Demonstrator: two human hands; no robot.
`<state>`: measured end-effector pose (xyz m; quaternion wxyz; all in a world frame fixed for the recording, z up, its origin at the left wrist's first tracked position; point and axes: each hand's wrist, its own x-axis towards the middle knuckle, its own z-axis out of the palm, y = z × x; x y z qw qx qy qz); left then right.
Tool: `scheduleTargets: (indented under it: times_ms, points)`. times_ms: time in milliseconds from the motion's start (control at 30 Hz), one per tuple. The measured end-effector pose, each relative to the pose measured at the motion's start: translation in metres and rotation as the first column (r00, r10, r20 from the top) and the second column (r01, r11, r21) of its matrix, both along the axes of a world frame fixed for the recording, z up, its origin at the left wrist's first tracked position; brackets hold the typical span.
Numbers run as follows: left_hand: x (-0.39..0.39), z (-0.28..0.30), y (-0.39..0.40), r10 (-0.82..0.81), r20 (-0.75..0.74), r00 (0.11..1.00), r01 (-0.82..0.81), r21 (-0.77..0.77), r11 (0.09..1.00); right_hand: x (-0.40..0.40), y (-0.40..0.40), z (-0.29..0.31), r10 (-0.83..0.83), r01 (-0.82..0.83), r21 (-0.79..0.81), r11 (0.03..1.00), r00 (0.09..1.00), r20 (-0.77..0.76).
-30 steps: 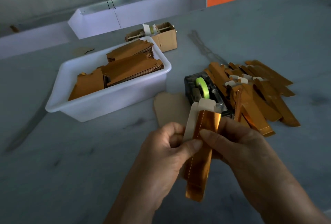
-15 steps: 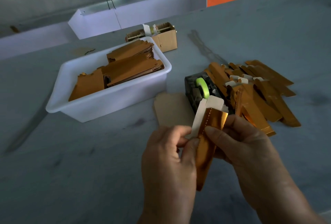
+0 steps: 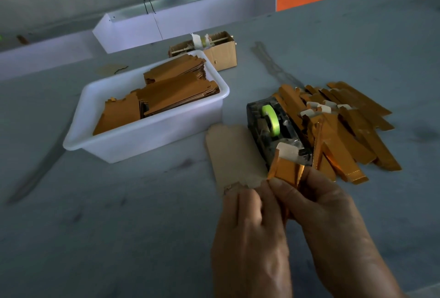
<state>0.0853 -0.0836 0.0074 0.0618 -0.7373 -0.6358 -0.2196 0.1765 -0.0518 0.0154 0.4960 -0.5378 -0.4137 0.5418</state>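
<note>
A narrow gold foil carton with a white end flap sticks up between both hands in front of me. My left hand grips its lower part from the left, back of the hand towards the camera. My right hand holds it from the right, thumb pressed on the gold face near the top. Most of the carton's length is hidden behind the hands. Just behind it stands a dark tape dispenser with a lime-green roll.
A pile of folded gold cartons lies right of the dispenser. A flat cardboard blank lies left of it. A white tub of flat gold blanks sits at the left, a small brown box behind it, white trays at the back.
Both hands have drawn the carton lower and closer together. Its long lower end, visible a second ago, is now hidden behind the hands.
</note>
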Motion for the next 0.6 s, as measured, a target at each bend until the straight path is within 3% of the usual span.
scheduleTargets:
  times_ms: [33, 67, 100, 133, 167, 200, 300, 400, 500, 600]
  points:
    - [-0.004, 0.0, 0.0, -0.03, 0.121, 0.992, 0.028, 0.021, 0.999, 0.001, 0.001, 0.0, 0.005, -0.005, 0.0, 1.0, 1.0, -0.018]
    - [-0.009, 0.002, 0.002, -0.037, 0.337, 0.941, 0.03, 0.026, 0.999, 0.001, 0.002, 0.001, 0.017, -0.017, 0.001, 1.0, 0.999, -0.046]
    - [-0.011, 0.004, 0.005, 0.007, 0.567, 0.824, -0.006, -0.003, 1.0, 0.001, 0.003, 0.001, 0.03, -0.029, 0.011, 1.0, 0.997, -0.07]
    - [-0.014, 0.007, 0.007, 0.111, 0.769, 0.629, -0.006, -0.139, 0.99, 0.001, 0.003, 0.003, 0.038, -0.037, 0.015, 0.999, 0.996, -0.085]
    - [-0.017, 0.01, 0.009, 0.23, 0.88, 0.415, 0.063, -0.28, 0.958, 0.001, 0.003, 0.003, 0.043, -0.042, 0.013, 0.999, 0.994, -0.101]
    - [-0.021, 0.011, 0.012, 0.327, 0.899, 0.292, 0.141, -0.378, 0.915, 0.0, 0.003, 0.004, 0.047, -0.047, 0.002, 0.999, 0.99, -0.131]
    - [-0.034, 0.013, 0.019, 0.398, 0.884, 0.245, 0.308, -0.461, 0.833, 0.001, 0.002, 0.003, 0.074, -0.086, -0.049, 0.995, 0.974, -0.213]
    - [-0.039, 0.012, 0.02, 0.431, 0.882, 0.189, 0.369, -0.47, 0.802, 0.0, 0.001, 0.0, 0.091, -0.102, -0.051, 0.994, 0.98, -0.176]
    - [-0.037, 0.01, 0.022, 0.43, 0.896, 0.113, 0.331, -0.442, 0.833, 0.002, 0.005, 0.001, 0.056, -0.056, 0.043, 0.997, 0.998, 0.008]
    - [-0.037, 0.012, 0.026, 0.385, 0.922, 0.03, 0.216, -0.382, 0.898, 0.015, 0.017, 0.002, -0.094, 0.061, 0.175, 0.983, 0.977, 0.189]
